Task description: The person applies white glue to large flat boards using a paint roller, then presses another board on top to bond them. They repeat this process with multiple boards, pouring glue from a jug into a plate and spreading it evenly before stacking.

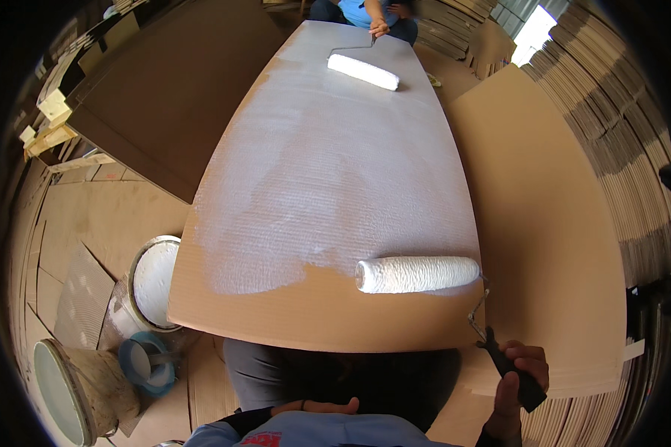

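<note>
Cardboard sheet (231,319): before the person; near strip bare.
Paint roller (419,275): on sheet's near right part.
Right hand (508,393): curled round black handle (529,393).
Left hand (332,407): at waist; grip unclear.
Coating step: apparently spreading white.
Next stroke: likely leftward over bare strip.

Blown-out glare at the upper-right gap (534,34), fisheye-bent edges, black rim.

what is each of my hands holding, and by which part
Your right hand holds the near roller by its black handle. Nothing shows in your left hand, which is partly hidden.
</note>
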`<state>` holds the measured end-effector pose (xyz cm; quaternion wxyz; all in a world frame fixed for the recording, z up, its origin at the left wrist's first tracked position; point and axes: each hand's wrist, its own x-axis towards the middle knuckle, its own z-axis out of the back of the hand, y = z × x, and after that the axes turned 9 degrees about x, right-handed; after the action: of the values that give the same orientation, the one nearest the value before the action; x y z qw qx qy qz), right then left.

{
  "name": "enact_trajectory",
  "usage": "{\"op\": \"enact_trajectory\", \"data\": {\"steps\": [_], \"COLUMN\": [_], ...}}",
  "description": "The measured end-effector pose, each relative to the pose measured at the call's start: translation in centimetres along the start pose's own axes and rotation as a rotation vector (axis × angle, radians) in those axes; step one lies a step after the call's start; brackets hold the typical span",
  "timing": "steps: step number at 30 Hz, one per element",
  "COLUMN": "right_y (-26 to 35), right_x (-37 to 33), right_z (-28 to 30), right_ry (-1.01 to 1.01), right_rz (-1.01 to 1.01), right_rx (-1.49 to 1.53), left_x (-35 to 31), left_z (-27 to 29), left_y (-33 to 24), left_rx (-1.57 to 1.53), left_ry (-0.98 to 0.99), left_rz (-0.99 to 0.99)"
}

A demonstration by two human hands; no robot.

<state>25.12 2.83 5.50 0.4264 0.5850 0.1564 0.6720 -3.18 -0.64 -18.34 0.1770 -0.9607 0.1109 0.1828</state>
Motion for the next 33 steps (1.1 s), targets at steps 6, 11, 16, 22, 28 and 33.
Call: {"op": "enact_trajectory", "data": {"steps": [6,11,16,22,28,33], "right_y": [-7.2,-24.0,-34.8,-33.1,-17.1,-2.3], "right_x": [5.0,18.7,31.1,29.3,10.1,-1.7], "right_z": [-3.7,-10.3,-14.9,-9.8,1.5,5.9], "right_ry": [0.105,-0.056,-0.122,-0.027,0.093,0.013], "right_rz": [0.251,0.232,0.026,-0.048,-0.142,-0.084], "right_rx": [-0.251,-0.132,-0.071,-0.051,-0.053,-0.096], "left_x": [-0.7,-0.9,0.0,0.8,1.8,3.1], "left_z": [0.2,0.5,0.6,0.4,1.6,2.4], "left_y": [-0.8,-2.2,-3.1,-2.6,-0.9,0.3], "left_rx": [-0.014,-0.046,-0.053,-0.029,0.08,0.146], "left_ry": [-0.028,-0.089,-0.149,-0.158,-0.106,-0.008], "left_rz": [0.021,0.046,0.052,0.08,0.185,0.198]}}
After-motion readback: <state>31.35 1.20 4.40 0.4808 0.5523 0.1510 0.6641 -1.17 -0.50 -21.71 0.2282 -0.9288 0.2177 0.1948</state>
